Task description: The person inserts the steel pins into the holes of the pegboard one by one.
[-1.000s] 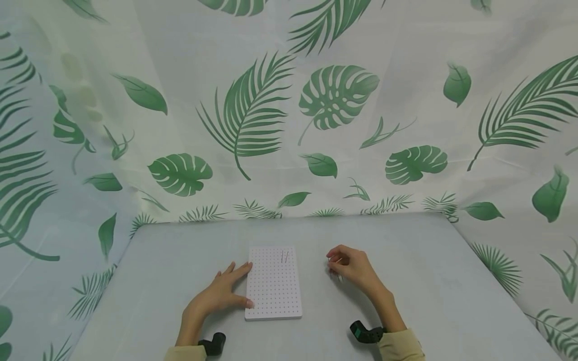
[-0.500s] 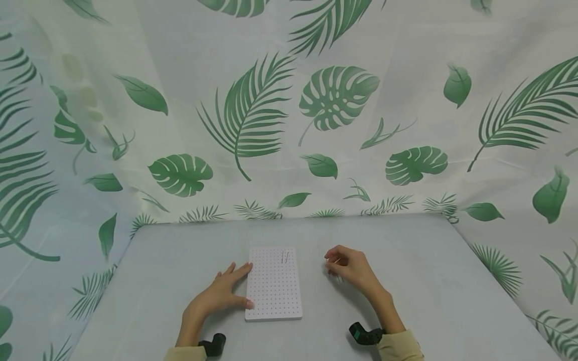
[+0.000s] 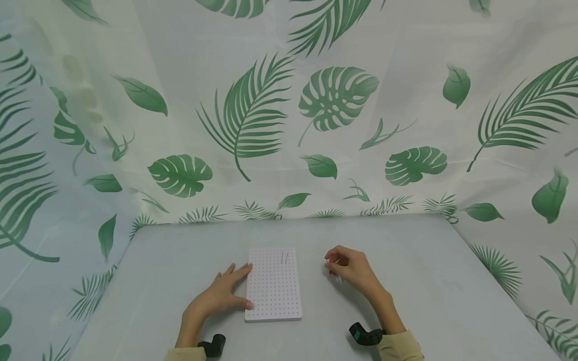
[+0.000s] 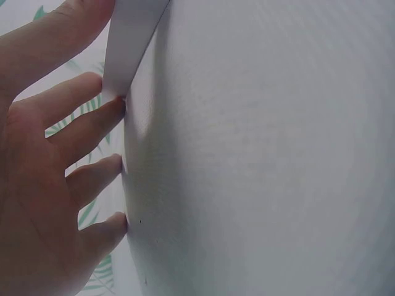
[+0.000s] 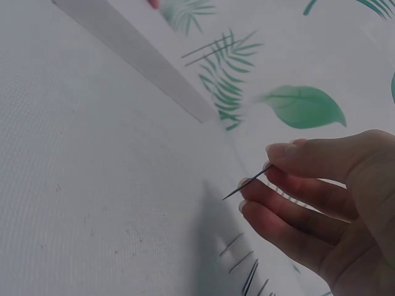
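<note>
A white board [image 3: 273, 296] with rows of small holes lies on the table. Two thin needles [image 3: 282, 258] stand up from its far right part. My left hand [image 3: 219, 293] is spread at the board's left side, thumb on the near left corner and index fingertip by the left edge. The left wrist view shows its fingers [image 4: 86, 132] fairly straight, near the board's side wall [image 4: 126, 49]. Right of the board, my right hand [image 3: 356, 268] pinches one needle [image 5: 248, 182] between thumb and fingertips, above the table. Below that hand lie several loose needles [image 5: 241, 261].
The grey-white tabletop [image 3: 429, 301] stretches around the board on all sides. A leaf-patterned cloth [image 3: 271, 135] hangs behind and beside the table. Black wrist cameras [image 3: 367, 335] sit at both sleeves.
My right hand has shifted very slightly left, still pinching the needle. The left hand, the board and its two standing needles have stayed in place.
</note>
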